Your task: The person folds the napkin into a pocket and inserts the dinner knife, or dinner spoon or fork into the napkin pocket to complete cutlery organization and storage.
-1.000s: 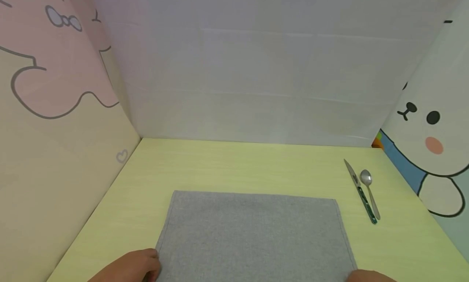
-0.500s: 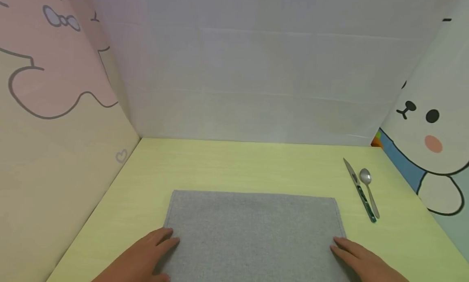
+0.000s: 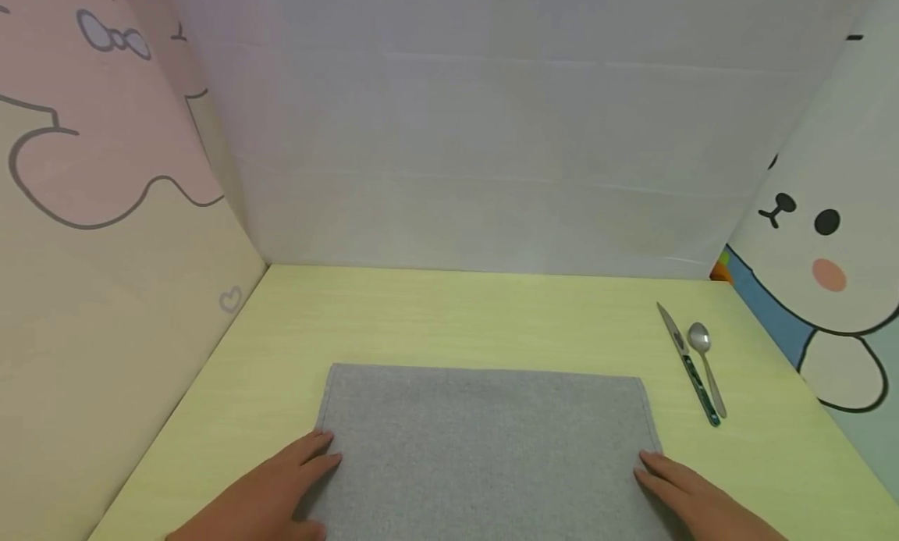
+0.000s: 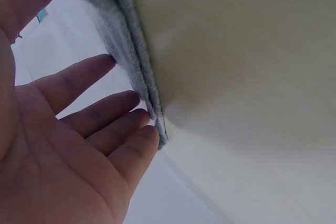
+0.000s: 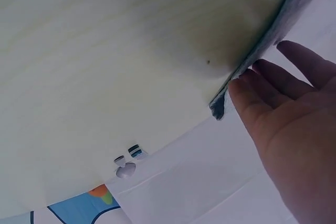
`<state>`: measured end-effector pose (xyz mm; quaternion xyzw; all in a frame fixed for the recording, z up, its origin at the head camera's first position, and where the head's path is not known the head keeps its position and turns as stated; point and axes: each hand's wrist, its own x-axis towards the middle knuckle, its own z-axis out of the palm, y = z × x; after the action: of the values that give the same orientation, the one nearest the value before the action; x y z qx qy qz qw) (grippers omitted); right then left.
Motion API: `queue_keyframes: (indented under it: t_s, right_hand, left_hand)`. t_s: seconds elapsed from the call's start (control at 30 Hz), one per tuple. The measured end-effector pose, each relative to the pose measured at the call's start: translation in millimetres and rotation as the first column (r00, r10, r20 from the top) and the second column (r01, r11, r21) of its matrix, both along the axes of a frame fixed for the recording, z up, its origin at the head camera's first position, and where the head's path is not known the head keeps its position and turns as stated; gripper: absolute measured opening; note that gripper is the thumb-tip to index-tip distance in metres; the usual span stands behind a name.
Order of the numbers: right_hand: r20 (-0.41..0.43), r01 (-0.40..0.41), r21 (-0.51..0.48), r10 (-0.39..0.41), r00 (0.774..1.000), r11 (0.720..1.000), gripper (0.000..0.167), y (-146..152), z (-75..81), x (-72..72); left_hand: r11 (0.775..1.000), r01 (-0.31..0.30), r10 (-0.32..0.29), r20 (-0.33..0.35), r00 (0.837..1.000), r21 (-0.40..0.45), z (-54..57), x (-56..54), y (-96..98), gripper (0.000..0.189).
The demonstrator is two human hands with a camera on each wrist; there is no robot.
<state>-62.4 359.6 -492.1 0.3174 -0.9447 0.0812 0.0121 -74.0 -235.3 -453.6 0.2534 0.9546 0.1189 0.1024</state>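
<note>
Found the straight-edged grey woven cloth (image 3: pixel 485 447) lying flat on the pale yellow bench (image 3: pixel 456 314), between left hand (image 3: pixel 274 486) and right hand (image 3: pixel 695 498), nearer to neither. Saw both with fingers apart, touching its opposite side edges, clamped on nothing. Read its longest visible span as left-to-right (could not tell the long axis, near edge out of frame), far edge facing the whitish wall (image 3: pixel 456 151).

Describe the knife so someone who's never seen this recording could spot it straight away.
In the head view, find the pale yellow-green table with the grey cloth on it. Two pieces of cutlery lie right of the cloth; the knife is the nearer one. Its pointed blade and dark green handle distinguish it from the silvery spoon.
</note>
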Motion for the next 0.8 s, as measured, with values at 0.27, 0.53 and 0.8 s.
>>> queue_keyframes:
  t_s: [0.27,0.53,0.8]
  right_hand:
    - [0.259,0.100,0.083,-0.118,0.959,0.992,0.091,-37,31.7,-10.1]
    - [0.184,0.035,0.093,-0.052,0.982,0.995,0.086,-87,67.9,-50.0]
    - [0.201,0.000,0.125,-0.025,0.979,0.992,0.070,-164,82.2,-86.3]
  left_hand:
    - [0.989,0.136,-0.145,-0.204,0.968,-0.057,15.8,-30.3,15.4,0.085]
    - [0.982,0.128,-0.144,-0.111,0.983,-0.140,46.9,-74.5,65.3,0.087]
    - [0.951,0.226,-0.244,-0.066,0.967,-0.211,41.0,-89.6,155.4,0.079]
